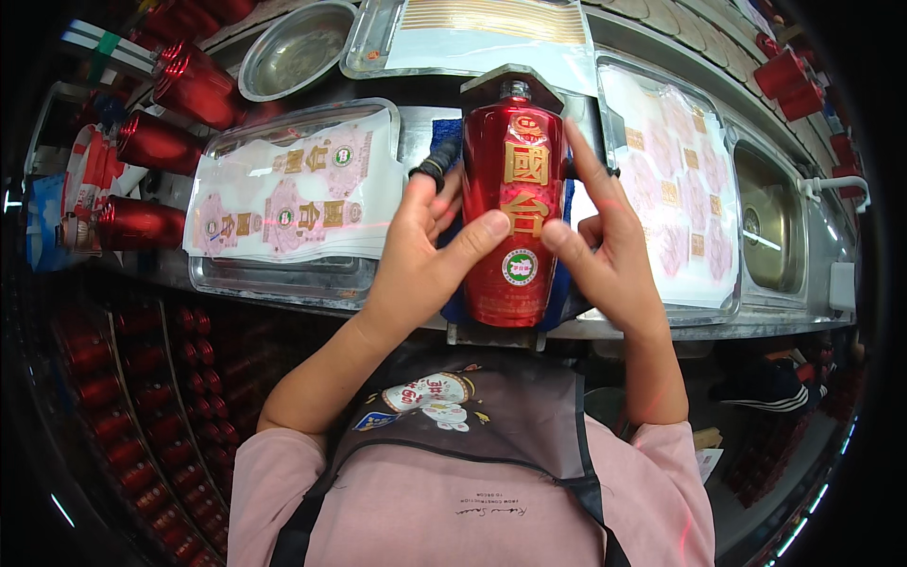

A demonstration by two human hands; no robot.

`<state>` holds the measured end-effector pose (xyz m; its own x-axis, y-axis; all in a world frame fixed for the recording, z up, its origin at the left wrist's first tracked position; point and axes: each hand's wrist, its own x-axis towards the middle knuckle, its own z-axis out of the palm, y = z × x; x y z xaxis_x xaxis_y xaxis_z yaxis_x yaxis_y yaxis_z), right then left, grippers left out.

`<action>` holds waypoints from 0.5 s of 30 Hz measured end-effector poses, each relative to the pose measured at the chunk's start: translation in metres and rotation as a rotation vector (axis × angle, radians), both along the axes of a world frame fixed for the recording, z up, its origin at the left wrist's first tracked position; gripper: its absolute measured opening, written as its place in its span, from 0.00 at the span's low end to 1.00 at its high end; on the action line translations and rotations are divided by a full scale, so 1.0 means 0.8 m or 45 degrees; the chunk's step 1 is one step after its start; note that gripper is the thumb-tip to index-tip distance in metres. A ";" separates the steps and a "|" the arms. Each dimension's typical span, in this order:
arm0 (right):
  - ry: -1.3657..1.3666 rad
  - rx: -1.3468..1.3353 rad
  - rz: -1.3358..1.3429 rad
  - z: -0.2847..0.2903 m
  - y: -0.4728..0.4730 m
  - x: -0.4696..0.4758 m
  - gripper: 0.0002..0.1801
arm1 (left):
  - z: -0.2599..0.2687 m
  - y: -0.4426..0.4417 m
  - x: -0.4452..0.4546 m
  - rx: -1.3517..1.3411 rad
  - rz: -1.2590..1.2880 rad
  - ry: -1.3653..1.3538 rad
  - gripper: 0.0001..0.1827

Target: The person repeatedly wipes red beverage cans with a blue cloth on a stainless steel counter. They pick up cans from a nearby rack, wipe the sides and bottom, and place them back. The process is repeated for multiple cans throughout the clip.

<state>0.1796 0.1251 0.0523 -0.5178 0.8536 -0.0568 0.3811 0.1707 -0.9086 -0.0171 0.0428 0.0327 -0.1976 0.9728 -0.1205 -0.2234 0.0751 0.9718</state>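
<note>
A glossy red bottle (511, 191) with gold characters and a round green-and-white emblem lies on a blue cloth (448, 130) over a metal stand, its neck pointing away from me. My left hand (439, 244) is at its left side, thumb resting on the bottle's face and fingers curled by its edge. My right hand (602, 244) is at the other side, its thumb near the gold lower character and index finger stretched along the bottle's upper edge. Black bands are on fingers of both hands. Whether either hand grips the bottle firmly is unclear.
Decal sheets (283, 191) lie on a left tray, with more sheets (673, 191) on a right tray. A metal bowl (296, 51) and a gold-striped sheet (489, 42) are behind. Several red bottles (159, 142) stand left; a sink (769, 212) is at far right.
</note>
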 end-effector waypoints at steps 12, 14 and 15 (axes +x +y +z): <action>0.521 -0.281 -0.306 -0.021 0.046 -0.057 0.28 | 0.026 0.069 0.003 -0.029 0.137 -0.146 0.22; 0.540 -0.277 -0.290 -0.026 0.048 -0.056 0.32 | 0.026 0.069 0.003 0.001 0.133 -0.174 0.21; 0.526 -0.254 -0.283 -0.028 0.049 -0.056 0.32 | 0.025 0.070 0.003 0.019 0.147 -0.169 0.21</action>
<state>0.1351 0.1643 0.0303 -0.3384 0.9392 -0.0586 -0.0095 -0.0656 -0.9978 -0.0145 0.0989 0.0527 -0.2913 0.9466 -0.1384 -0.3560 0.0270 0.9341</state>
